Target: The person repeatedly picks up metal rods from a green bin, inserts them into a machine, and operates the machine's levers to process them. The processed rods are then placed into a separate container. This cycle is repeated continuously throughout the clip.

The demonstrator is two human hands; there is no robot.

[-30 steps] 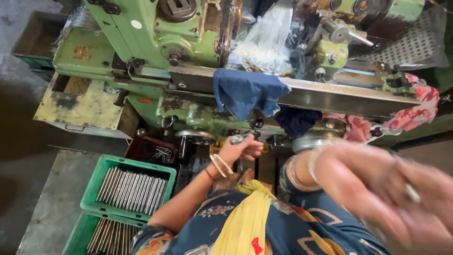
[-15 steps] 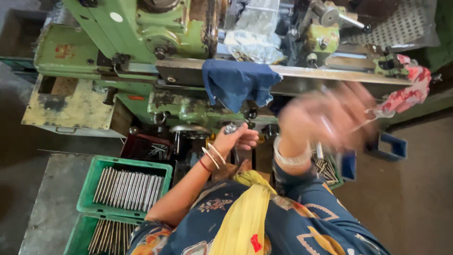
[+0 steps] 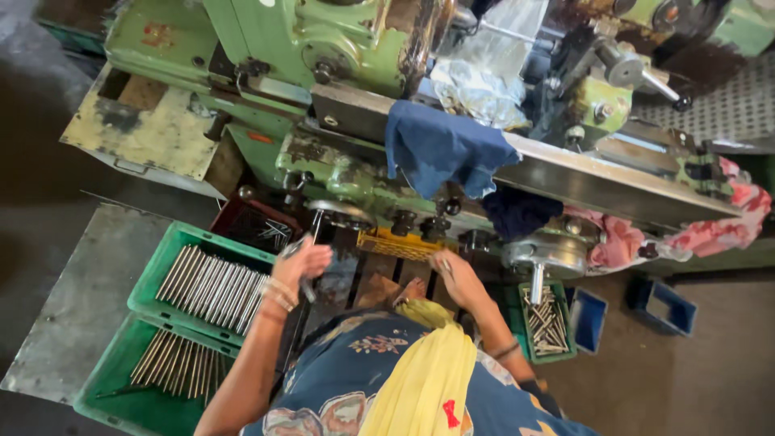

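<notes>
Metal rod (image 3: 307, 284) sits gripped in left hand (image 3: 300, 263) fingers; right hand (image 3: 454, 276) fingers loosely spread, empty.

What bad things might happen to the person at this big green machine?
The blue cloth draped over the machine's steel rail hangs near the black knobs and might snag if parts turn. The left hand grips a small metal piece close to the handwheel; fingers could get pinched. The yellow scarf dangles loose near the controls.
</notes>
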